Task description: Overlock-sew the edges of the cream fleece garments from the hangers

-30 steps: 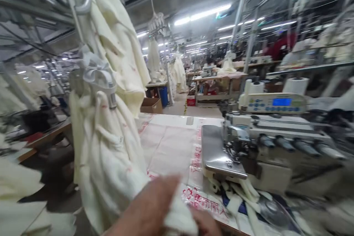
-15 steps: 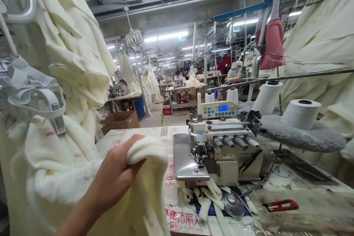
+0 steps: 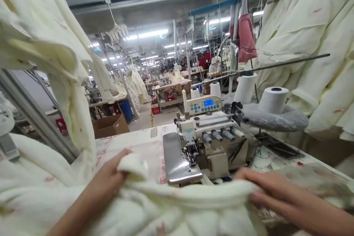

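Note:
A cream fleece garment [image 3: 177, 206] is stretched across the front of the sewing table [image 3: 129, 142]. My left hand [image 3: 106, 182] grips a folded edge of it at the left, thumb on top. My right hand [image 3: 265, 188] holds the same edge at the right, fingers curled over the fabric. Just behind the fabric stands a cream overlock sewing machine [image 3: 210, 147] with a shiny metal plate [image 3: 177, 160] on its left side.
Cream garments hang at the left [image 3: 41, 44] and the right [image 3: 312, 51]. White thread cones [image 3: 273, 99] stand behind the machine on a grey pad. A cardboard box [image 3: 109, 125] and blue bin [image 3: 127, 110] sit on the aisle floor. Other workstations stretch into the background.
My right hand has come into view and taken hold of the fabric. The garment is now pulled sideways across the table in front of the machine. The camera has turned right.

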A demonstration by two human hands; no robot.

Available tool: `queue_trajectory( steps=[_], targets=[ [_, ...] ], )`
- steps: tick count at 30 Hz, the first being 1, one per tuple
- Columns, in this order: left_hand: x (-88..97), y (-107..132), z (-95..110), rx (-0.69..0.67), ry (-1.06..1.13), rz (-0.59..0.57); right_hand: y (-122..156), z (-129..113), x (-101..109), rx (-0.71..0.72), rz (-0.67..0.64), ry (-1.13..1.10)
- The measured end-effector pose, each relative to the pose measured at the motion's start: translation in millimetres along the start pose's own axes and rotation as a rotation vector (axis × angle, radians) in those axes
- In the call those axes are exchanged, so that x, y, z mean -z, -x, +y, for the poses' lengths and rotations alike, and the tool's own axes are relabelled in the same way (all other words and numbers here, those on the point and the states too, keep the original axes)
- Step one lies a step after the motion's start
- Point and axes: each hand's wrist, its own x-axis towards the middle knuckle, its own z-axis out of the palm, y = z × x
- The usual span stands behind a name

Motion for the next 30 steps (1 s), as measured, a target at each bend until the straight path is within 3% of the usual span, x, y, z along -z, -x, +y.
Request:
queue_trajectory(
  steps=[1,3,5,7,8,11,16,22,30],
  targets=[
    [-5.7,-11,-3,0.049,-0.001,0.108,-15,-6,-9,-0.008,-0.042,0.040],
    [-24.2,-29,-2,0.059,-0.096,0.370,-44,-13,-33,0.011,0.008,0.100],
    [-53.4,-36,12,-0.124,-0.222,0.500,-64,-15,-59,0.011,0.094,0.129],
    [-89.0,-32,34,-0.377,-0.271,0.382,-73,-14,-78,0.014,0.144,0.089],
    [-106.2,-28,45,-0.434,-0.260,0.206,-74,-13,-84,0.019,0.148,0.042],
    [-142.0,-18,66,-0.403,-0.198,-0.053,-71,-12,-84,0.055,0.089,-0.150],
    [-148.3,-17,68,-0.280,-0.097,-0.155,-70,-14,-67,0.057,-0.016,-0.219],
    [-155.5,-34,76,-0.201,-0.219,-0.079,-94,-11,-63,-0.206,0.141,0.138],
    [-164.6,-50,73,-0.156,-0.292,-0.030,-95,-4,-74,-0.230,0.242,0.160]
  ],
)
